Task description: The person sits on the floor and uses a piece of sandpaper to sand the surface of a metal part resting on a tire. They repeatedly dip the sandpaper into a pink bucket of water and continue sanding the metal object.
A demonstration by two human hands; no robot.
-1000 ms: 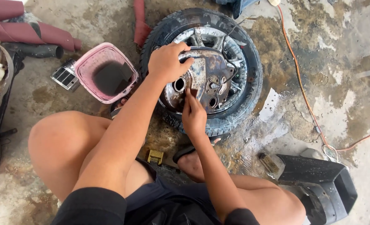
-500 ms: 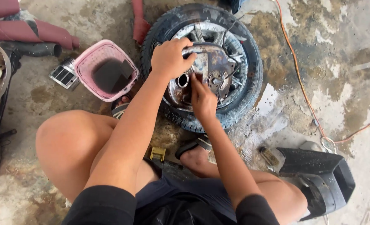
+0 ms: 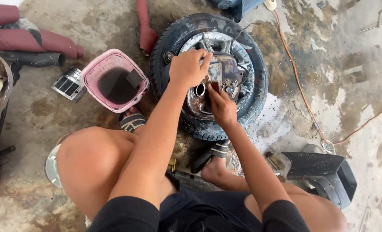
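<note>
A small black tyre on a metal wheel (image 3: 251,103) lies flat on the wet concrete floor in front of me. A rusty, dirty metal hub plate (image 3: 225,71) sits in its middle. My left hand (image 3: 189,66) grips the plate's near-left edge from above. My right hand (image 3: 221,105) presses a small dark piece, held by the fingertips, against the plate beside a short metal tube (image 3: 200,89). I cannot tell what the small piece is. My bare knees and sandalled feet frame the wheel.
A pink tub (image 3: 113,80) with dark liquid stands left of the wheel, a small grille part (image 3: 69,83) beside it. A black plastic housing (image 3: 322,172) lies at the right. An orange cable (image 3: 296,81) runs across the floor. Red vehicle panels (image 3: 36,36) lie at the far left.
My view has shifted slightly. My right hand has moved up from the wheel's near rim onto the hub plate. My left hand keeps its hold on the plate.
</note>
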